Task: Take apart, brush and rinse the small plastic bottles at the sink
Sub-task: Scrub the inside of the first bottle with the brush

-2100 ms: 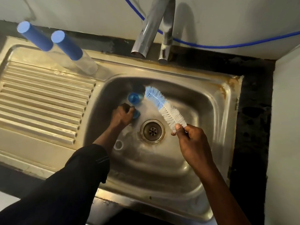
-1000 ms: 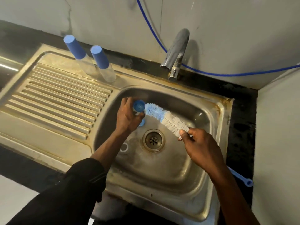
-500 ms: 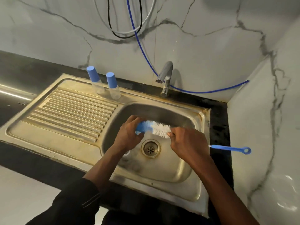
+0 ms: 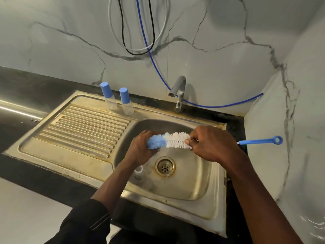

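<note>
My right hand [image 4: 209, 143] grips a bottle brush [image 4: 168, 142] with blue and white bristles; its blue handle [image 4: 260, 141] sticks out to the right. The blue tip of the bristles presses into my left hand [image 4: 140, 148], which is closed on a small blue cap that the fingers and bristles mostly hide. Both hands are over the steel sink basin [image 4: 202, 182]. A clear uncapped bottle [image 4: 139, 171] lies on the basin floor under my left wrist. Two capped clear bottles, one [image 4: 108, 97] and the other [image 4: 126, 101], stand at the back of the drainboard.
The tap [image 4: 179, 88] stands behind the basin and no water runs from it. The drain [image 4: 165, 166] is in the basin's middle. A ribbed drainboard [image 4: 84, 127] lies to the left. A blue hose [image 4: 211, 105] runs along the marble wall, which closes in on the right.
My left hand lifted the blue cap off the basin floor. My right hand brought the brush across until its blue tip met the cap. The view pulled back and up.
</note>
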